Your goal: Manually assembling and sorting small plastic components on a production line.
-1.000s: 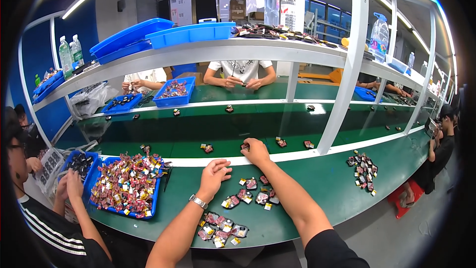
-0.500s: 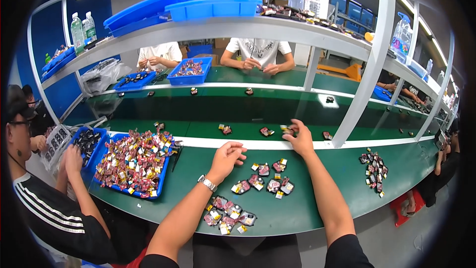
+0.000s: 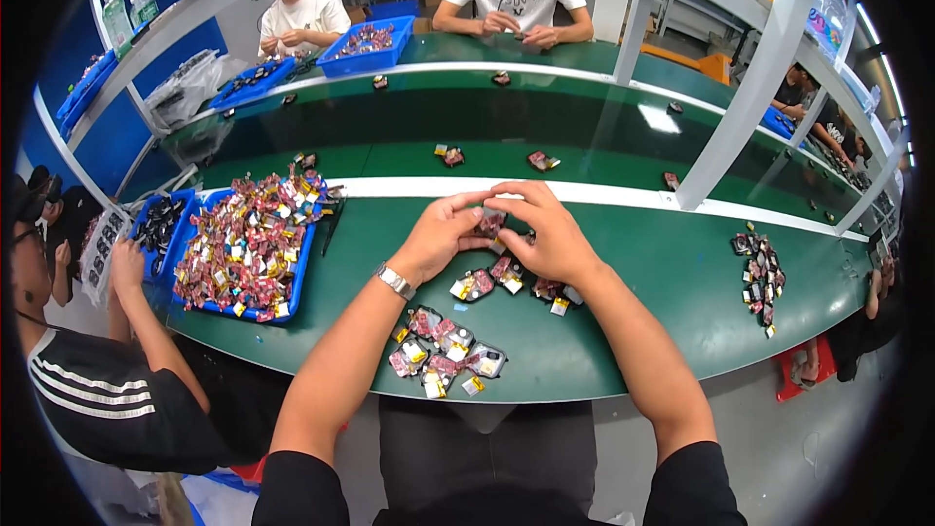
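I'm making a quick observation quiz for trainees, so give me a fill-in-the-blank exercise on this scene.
1. The left hand and right hand meet at a small electronic module above a ____ worktable.
2. A silver wristwatch circles the person's ____ wrist.
3. Heaped modules fill a ____ plastic tray left of the person's arms.
4. The co-worker's black shirt at lower left has stripes coloured ____.

Missing words: green; left; blue; white.

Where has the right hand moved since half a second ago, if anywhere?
Yes: the right hand, earlier reaching past the white rail, has come back toward the person, mostly to the rail's near side.
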The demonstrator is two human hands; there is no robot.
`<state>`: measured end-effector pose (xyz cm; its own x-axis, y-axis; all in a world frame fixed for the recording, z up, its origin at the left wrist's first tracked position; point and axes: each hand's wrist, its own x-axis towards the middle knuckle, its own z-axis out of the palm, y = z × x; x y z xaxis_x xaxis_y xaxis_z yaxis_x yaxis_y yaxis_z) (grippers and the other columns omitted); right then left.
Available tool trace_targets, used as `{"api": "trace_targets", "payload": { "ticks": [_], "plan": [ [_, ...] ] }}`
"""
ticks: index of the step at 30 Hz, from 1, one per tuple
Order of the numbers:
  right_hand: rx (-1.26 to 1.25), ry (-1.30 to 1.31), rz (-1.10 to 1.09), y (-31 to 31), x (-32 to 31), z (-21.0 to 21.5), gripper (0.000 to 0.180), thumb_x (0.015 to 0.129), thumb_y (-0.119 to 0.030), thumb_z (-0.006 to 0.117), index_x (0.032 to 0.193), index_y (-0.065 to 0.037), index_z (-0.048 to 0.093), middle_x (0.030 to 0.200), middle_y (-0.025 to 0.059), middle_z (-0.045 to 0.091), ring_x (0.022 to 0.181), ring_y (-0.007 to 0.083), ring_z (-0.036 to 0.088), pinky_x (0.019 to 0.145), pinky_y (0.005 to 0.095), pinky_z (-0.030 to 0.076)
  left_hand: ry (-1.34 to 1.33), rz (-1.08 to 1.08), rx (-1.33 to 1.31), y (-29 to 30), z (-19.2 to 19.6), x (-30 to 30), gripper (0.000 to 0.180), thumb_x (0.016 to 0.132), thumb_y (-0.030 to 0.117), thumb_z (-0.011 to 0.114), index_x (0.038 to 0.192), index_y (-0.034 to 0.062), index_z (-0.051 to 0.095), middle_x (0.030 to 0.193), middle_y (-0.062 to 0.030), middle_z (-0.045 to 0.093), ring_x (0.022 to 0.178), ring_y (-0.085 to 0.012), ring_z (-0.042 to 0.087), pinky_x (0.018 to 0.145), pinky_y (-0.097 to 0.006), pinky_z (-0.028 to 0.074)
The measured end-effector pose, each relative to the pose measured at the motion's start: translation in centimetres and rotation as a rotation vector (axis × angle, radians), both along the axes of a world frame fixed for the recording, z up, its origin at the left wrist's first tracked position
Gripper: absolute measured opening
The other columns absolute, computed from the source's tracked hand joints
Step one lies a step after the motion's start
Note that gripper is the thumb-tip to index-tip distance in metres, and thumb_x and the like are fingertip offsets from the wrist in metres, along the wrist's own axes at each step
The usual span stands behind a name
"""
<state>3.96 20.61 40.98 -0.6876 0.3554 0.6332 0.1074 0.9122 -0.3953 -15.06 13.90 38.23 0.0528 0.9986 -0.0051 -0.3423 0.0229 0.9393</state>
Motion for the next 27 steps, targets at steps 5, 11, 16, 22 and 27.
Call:
{"api": "trace_targets", "payload": {
  "ticks": [5,11,16,22,27],
  "plan": [
    [0.120,0.037,-0.079,0.1,-1.2,-1.1,0.022,0.072,-0.006,0.074,0.091,-0.005,0.064,0.119,0.0113,0.058,0.111,0.0320,0.054,0.092,0.0415,0.047,-0.051,0.062,0.030,0.1,-0.4,0.1,0.033,0.098,0.011,0.050,0.130,0.0024,0.047,0.113,-0.0103,0.062,0.104,-0.0186,0.062,0.092,-0.035,0.053],
    [-0.018,0.050,-0.063,0.5,-1.5,-1.5,0.014,0.073,-0.006,0.074,0.086,-0.006,0.070,0.120,0.0102,0.059,0.114,0.0305,0.053,0.094,0.0395,0.046,-0.005,0.034,0.044,0.2,0.0,0.1,0.027,0.097,0.008,0.048,0.124,0.0052,0.047,0.112,-0.0104,0.061,0.104,-0.0187,0.062,0.090,-0.034,0.053],
    [-0.056,0.076,-0.137,0.6,-1.6,-2.1,0.012,0.076,-0.007,0.071,0.088,-0.005,0.071,0.119,0.0097,0.060,0.114,0.0294,0.053,0.094,0.0393,0.046,-0.077,-0.061,0.073,0.2,0.2,-0.1,0.038,0.095,0.001,0.048,0.132,0.0059,0.046,0.122,-0.0106,0.058,0.109,-0.0184,0.060,0.093,-0.033,0.053],
    [-0.087,0.079,-0.164,0.2,-1.6,-2.2,0.009,0.078,-0.008,0.069,0.086,-0.004,0.070,0.117,0.0105,0.060,0.116,0.0290,0.052,0.095,0.0395,0.045,-0.001,-0.074,0.114,0.2,-0.1,-0.2,0.042,0.092,-0.002,0.053,0.132,0.0048,0.046,0.124,-0.0096,0.057,0.111,-0.0165,0.059,0.096,-0.032,0.052],
    [-0.190,0.073,-0.179,-0.1,-1.6,-1.9,0.009,0.079,-0.010,0.068,0.085,-0.004,0.070,0.118,0.0109,0.060,0.116,0.0298,0.052,0.097,0.0399,0.043,0.029,-0.090,0.148,0.0,0.1,-0.1,0.038,0.094,0.000,0.052,0.131,0.0052,0.046,0.123,-0.0092,0.058,0.111,-0.0157,0.059,0.095,-0.032,0.053]
  ]
}}
